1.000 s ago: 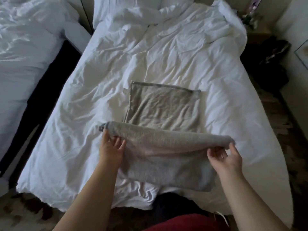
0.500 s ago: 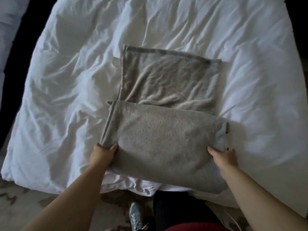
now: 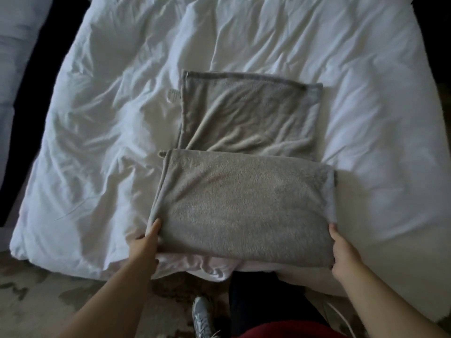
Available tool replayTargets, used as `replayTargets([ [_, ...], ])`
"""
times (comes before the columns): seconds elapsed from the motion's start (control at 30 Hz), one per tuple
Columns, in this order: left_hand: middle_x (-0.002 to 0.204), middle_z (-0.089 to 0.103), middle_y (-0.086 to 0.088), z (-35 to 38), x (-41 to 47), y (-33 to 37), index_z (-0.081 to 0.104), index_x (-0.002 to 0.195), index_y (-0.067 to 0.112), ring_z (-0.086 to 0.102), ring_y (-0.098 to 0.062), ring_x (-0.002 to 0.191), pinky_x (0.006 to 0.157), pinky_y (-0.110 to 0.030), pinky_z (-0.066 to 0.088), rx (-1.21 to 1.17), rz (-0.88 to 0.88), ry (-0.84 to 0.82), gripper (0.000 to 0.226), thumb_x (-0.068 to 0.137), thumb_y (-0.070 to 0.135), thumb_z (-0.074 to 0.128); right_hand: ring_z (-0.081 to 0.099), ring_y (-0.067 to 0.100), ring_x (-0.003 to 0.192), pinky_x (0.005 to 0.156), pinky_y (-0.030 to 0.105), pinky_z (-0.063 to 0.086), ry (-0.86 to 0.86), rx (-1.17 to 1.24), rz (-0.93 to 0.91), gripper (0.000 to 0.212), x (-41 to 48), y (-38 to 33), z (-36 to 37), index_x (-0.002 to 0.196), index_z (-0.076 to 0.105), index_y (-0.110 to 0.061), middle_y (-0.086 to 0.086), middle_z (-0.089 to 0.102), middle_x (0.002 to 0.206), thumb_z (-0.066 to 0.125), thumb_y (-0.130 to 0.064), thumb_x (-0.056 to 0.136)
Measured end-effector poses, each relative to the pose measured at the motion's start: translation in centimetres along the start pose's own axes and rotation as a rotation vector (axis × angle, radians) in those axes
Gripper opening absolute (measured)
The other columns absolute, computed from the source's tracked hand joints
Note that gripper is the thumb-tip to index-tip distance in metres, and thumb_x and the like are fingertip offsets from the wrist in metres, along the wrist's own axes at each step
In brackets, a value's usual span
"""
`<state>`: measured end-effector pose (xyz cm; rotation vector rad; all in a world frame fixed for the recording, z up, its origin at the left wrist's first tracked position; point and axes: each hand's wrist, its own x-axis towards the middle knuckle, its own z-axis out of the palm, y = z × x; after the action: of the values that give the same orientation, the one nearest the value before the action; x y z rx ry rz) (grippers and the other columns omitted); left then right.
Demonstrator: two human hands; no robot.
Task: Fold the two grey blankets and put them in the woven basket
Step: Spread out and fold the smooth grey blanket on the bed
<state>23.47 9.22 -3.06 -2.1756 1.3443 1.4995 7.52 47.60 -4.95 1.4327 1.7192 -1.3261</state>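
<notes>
A folded grey blanket [image 3: 246, 206] lies flat at the near edge of the white bed [image 3: 109, 118]. My left hand [image 3: 146, 242] grips its near left corner, thumb on top. At the near right corner, my right hand [image 3: 343, 252] holds the edge with the fingers tucked under. Just behind it lies a second grey blanket [image 3: 249, 115], folded into a flat, wrinkled rectangle with a darker hem along the far side; the near blanket overlaps its front edge. No woven basket is in view.
The rumpled white duvet covers the whole bed. A second bed [image 3: 19, 45] stands at the left across a dark gap. Below me are a patterned rug [image 3: 48, 293], a grey shoe [image 3: 202, 315] and red clothing [image 3: 280, 330].
The lifted half of the near blanket has come down flat on itself. Both hands slid from its far fold back to the near corners. The view tilted downward.
</notes>
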Motion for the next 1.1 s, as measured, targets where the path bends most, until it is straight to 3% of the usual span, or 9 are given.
replayTargets([
  [0.07, 0.136, 0.047, -0.013, 1.1, -1.0, -0.9, 0.037, 0.139, 0.016, 0.05, -0.035, 0.119, 0.091, -0.049, 0.048, -0.354, -0.244, -0.121, 0.084, 0.074, 0.058, 0.07, 0.053, 0.03, 0.122, 0.103, 0.049, 0.043, -0.061, 0.214, 0.09, 0.073, -0.9, 1.7, 0.2, 0.136, 0.051, -0.019, 0.006, 0.057, 0.132, 0.064, -0.063, 0.078],
  [0.17, 0.14, 0.043, -0.017, 2.9, -2.2, -1.5, 0.035, 0.141, 0.015, 0.048, -0.039, 0.121, 0.089, -0.051, 0.047, -0.679, -0.43, -0.304, 0.088, 0.072, 0.055, 0.073, 0.054, 0.033, 0.112, 0.09, 0.049, 0.047, -0.237, 0.577, 0.197, 0.058, -2.9, 4.1, 1.3, 0.124, 0.057, -0.02, 0.01, 0.058, 0.119, 0.062, -0.059, 0.081],
  [0.3, 0.128, 0.055, -0.016, 3.0, -3.8, -0.3, 0.047, 0.132, 0.014, 0.057, -0.038, 0.103, 0.087, -0.052, 0.049, -0.788, -0.389, -0.381, 0.064, 0.078, 0.037, 0.074, 0.064, 0.025, 0.096, 0.083, 0.042, 0.051, -0.336, 0.656, 0.119, 0.034, -5.5, 3.9, 1.5, 0.115, 0.065, -0.018, 0.006, 0.069, 0.11, 0.056, -0.042, 0.092],
  [0.47, 0.131, 0.057, -0.011, -0.1, -7.8, 2.9, 0.052, 0.133, 0.013, 0.055, -0.03, 0.118, 0.098, -0.042, 0.048, -0.761, -0.205, -0.435, 0.053, 0.084, 0.027, 0.068, 0.074, 0.021, 0.07, 0.057, 0.04, 0.06, -0.456, 0.723, -0.181, 0.025, -10.6, 0.0, -0.8, 0.088, 0.074, -0.022, 0.003, 0.077, 0.084, 0.05, -0.022, 0.094],
  [0.57, 0.131, 0.056, -0.013, -2.4, -10.7, 4.1, 0.049, 0.134, 0.01, 0.055, -0.032, 0.119, 0.098, -0.045, 0.047, -0.767, -0.124, -0.499, 0.053, 0.086, 0.025, 0.065, 0.074, 0.018, 0.075, 0.06, 0.043, 0.059, -0.506, 0.788, -0.363, 0.037, -14.2, -1.4, -2.7, 0.076, 0.076, -0.031, -0.003, 0.076, 0.085, 0.047, -0.015, 0.092],
  [0.67, 0.129, 0.059, -0.012, -4.7, -13.0, 4.2, 0.05, 0.133, 0.01, 0.058, -0.029, 0.115, 0.089, -0.04, 0.051, -0.81, -0.048, -0.516, 0.05, 0.087, 0.021, 0.064, 0.073, 0.025, 0.083, 0.069, 0.04, 0.059, -0.499, 0.809, -0.34, 0.026, -17.0, -1.1, -4.3, 0.099, 0.071, -0.026, 0.003, 0.076, 0.09, 0.048, -0.016, 0.093],
  [0.83, 0.126, 0.06, -0.01, -8.2, -14.0, 0.4, 0.051, 0.132, 0.01, 0.06, -0.027, 0.105, 0.081, -0.039, 0.051, -0.839, -0.035, -0.55, 0.049, 0.085, 0.019, 0.064, 0.067, 0.023, 0.085, 0.078, 0.04, 0.052, -0.46, 0.854, -0.315, 0.021, -19.8, 4.1, -6.0, 0.1, 0.069, -0.023, 0.004, 0.074, 0.089, 0.052, -0.015, 0.089],
  [0.97, 0.125, 0.057, -0.013, -10.8, -12.9, -4.9, 0.048, 0.132, 0.01, 0.059, -0.03, 0.099, 0.081, -0.043, 0.053, -0.82, -0.101, -0.495, 0.053, 0.083, 0.02, 0.067, 0.073, 0.022, 0.069, 0.071, 0.037, 0.058, -0.404, 0.894, -0.277, 0.027, -20.2, 10.9, -7.4, 0.078, 0.077, -0.025, 0.001, 0.076, 0.082, 0.055, -0.012, 0.083],
  [1.1, 0.131, 0.053, -0.013, -13.2, -11.8, -10.1, 0.046, 0.135, 0.014, 0.056, -0.031, 0.102, 0.083, -0.045, 0.052, -0.788, -0.166, -0.44, 0.058, 0.082, 0.017, 0.068, 0.064, 0.031, 0.096, 0.089, 0.047, 0.047, -0.36, 0.873, -0.143, 0.025, -19.9, 17.4, -8.7, 0.113, 0.066, -0.02, 0.011, 0.069, 0.107, 0.054, -0.02, 0.091],
])
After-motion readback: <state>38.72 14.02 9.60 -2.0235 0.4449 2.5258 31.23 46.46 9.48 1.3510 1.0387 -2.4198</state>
